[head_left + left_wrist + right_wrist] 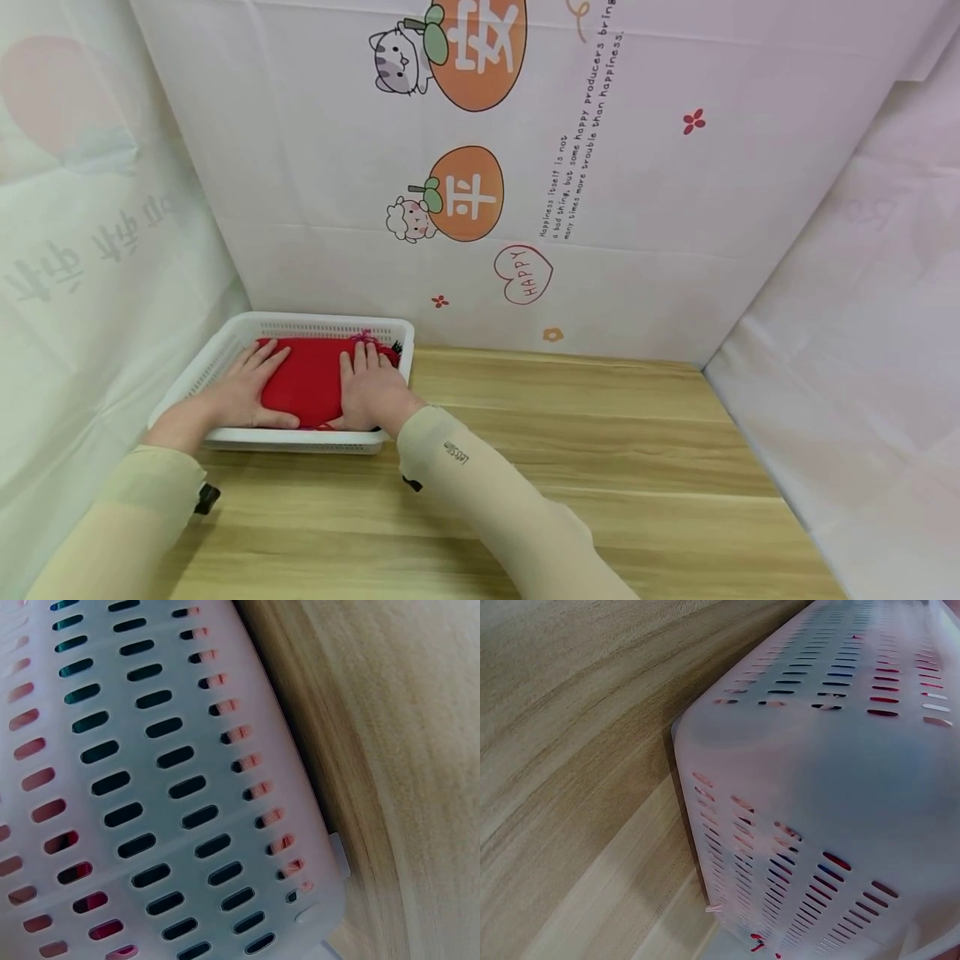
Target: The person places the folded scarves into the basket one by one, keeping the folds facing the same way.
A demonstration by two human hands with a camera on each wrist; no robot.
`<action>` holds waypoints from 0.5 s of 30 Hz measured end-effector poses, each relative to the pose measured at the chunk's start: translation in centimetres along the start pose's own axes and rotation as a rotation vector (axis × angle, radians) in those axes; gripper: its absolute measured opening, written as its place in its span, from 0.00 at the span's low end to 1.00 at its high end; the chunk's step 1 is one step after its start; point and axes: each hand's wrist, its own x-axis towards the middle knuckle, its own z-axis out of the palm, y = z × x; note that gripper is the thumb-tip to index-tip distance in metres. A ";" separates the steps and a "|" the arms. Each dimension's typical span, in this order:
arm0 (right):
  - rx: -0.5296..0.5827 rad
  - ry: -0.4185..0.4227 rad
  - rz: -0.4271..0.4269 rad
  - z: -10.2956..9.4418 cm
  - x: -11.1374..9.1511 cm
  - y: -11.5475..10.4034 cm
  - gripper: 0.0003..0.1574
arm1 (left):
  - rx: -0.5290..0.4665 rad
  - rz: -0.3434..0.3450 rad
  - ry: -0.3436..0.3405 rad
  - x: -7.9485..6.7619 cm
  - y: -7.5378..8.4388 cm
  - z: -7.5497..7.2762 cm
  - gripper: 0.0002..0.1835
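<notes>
A folded red cloth lies inside a white plastic basket at the left of the table. My left hand rests on the cloth's left side, fingers spread. On the right side of the cloth my right hand presses with its fingers extended. Pink-purple strands and a dark fringe show at the cloth's far right corner. Both wrist views look at the slotted walls of the basket, with red and dark stuff behind the holes; the hands are hidden there.
The wooden table stretches to the right of the basket. Behind it rises a white printed backdrop, and white sheets hang along the left and right sides. The basket stands close to the left sheet and the backdrop.
</notes>
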 end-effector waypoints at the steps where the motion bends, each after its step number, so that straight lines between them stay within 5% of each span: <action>1: -0.001 0.000 0.002 0.0 0.0 0.0 0.74 | 0.004 -0.002 -0.004 0.0 0.0 0.0 0.72; 15: 0.019 0.037 -0.023 0.2 0.4 0.3 0.75 | 0.012 -0.039 -0.016 0.2 -0.2 -0.1 0.72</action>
